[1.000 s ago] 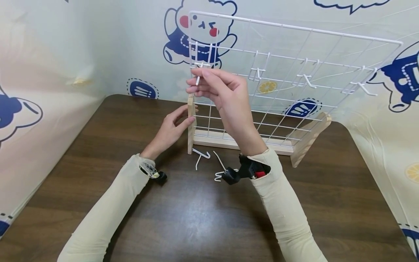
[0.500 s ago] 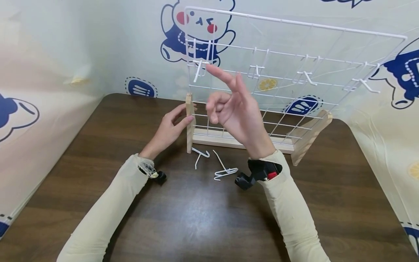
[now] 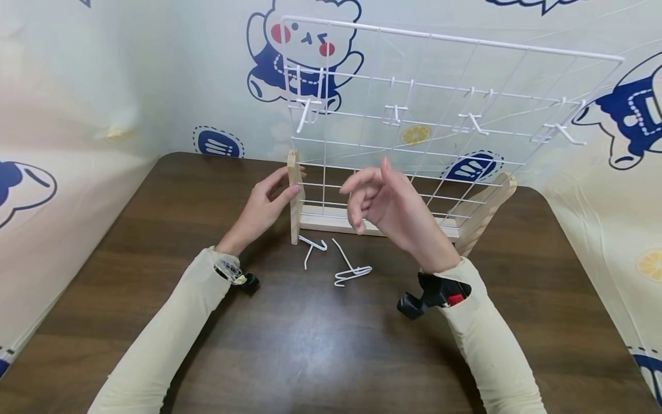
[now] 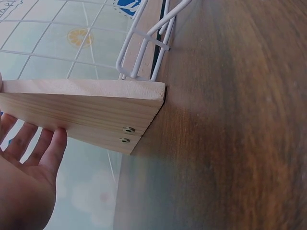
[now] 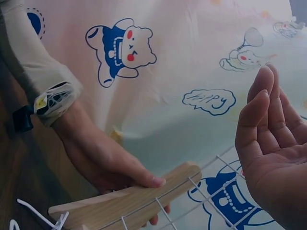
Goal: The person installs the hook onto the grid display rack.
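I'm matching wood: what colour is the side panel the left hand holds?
The side panel is pale tan, clearest in the left wrist view.

Four white wire hooks [image 3: 304, 115] hang on one grid panel [image 3: 478, 42], while two loose hooks [image 3: 312, 244] lie on one brown table [image 3: 310, 356]. Two wooden end supports [image 3: 294, 213], one wooden base bar [image 3: 331, 222], one left hand [image 3: 258, 208] and one right hand [image 3: 398, 213] are also seen.

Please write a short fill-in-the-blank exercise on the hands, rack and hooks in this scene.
1. The left hand grips a side panel made of ____.
2. On the wire grid hang ____ white hooks.
3. On the table lie ____ loose hooks.
4. The right hand holds ____.

Missing words: wood; four; two; nothing.
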Demonstrator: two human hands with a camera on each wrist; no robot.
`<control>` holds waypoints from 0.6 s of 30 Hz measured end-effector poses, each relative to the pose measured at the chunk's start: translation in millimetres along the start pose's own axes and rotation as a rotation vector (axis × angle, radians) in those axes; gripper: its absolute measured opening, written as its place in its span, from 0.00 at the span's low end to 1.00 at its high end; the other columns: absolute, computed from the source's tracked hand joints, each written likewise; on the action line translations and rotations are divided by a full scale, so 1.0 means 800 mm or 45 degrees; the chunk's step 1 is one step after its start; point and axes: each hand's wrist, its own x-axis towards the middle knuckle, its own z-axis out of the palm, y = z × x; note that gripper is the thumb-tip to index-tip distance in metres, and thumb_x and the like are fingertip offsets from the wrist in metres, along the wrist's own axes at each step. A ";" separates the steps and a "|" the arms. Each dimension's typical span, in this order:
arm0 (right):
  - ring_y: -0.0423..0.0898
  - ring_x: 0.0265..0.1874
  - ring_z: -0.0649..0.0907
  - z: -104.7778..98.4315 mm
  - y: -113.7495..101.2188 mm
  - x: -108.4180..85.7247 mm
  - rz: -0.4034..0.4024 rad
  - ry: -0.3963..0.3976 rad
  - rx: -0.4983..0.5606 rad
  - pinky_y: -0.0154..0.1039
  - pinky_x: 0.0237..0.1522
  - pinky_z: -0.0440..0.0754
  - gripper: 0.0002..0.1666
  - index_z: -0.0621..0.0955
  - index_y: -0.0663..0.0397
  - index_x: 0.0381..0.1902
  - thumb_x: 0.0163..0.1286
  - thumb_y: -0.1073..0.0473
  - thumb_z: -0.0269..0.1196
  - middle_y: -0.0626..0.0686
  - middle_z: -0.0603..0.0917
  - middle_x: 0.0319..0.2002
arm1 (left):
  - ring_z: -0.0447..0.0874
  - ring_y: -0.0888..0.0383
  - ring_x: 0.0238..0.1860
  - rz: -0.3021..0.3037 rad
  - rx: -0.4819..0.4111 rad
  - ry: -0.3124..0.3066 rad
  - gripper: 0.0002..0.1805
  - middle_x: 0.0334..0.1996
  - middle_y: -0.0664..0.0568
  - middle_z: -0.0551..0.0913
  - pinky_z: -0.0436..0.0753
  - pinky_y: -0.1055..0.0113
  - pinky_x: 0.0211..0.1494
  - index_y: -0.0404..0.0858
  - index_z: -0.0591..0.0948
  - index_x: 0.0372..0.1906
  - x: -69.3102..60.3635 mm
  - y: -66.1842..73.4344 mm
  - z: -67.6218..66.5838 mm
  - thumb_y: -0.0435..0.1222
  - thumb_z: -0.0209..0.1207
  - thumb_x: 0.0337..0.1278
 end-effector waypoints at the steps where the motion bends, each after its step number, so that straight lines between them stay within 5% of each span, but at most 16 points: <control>1: 0.47 0.21 0.79 0.000 -0.001 -0.003 -0.009 -0.010 -0.026 0.40 0.28 0.77 0.33 0.84 0.56 0.47 0.82 0.40 0.39 0.53 0.84 0.24 | 0.75 0.46 0.61 0.001 -0.005 0.000 0.22 0.60 0.36 0.77 0.75 0.51 0.64 0.32 0.73 0.67 0.000 -0.001 0.000 0.33 0.55 0.72; 7: 0.49 0.21 0.81 0.002 -0.001 -0.020 -0.025 -0.098 -0.150 0.41 0.24 0.79 0.28 0.83 0.58 0.47 0.82 0.44 0.43 0.55 0.84 0.25 | 0.73 0.46 0.63 0.003 -0.039 -0.006 0.23 0.62 0.36 0.76 0.72 0.49 0.67 0.31 0.72 0.67 0.001 -0.005 0.001 0.33 0.55 0.72; 18: 0.51 0.24 0.82 -0.004 0.020 -0.041 0.224 -0.105 -0.366 0.41 0.26 0.80 0.28 0.81 0.68 0.47 0.81 0.46 0.49 0.59 0.84 0.26 | 0.75 0.50 0.61 0.025 -0.011 -0.003 0.22 0.62 0.37 0.77 0.75 0.54 0.65 0.32 0.72 0.67 0.001 -0.003 0.002 0.32 0.54 0.72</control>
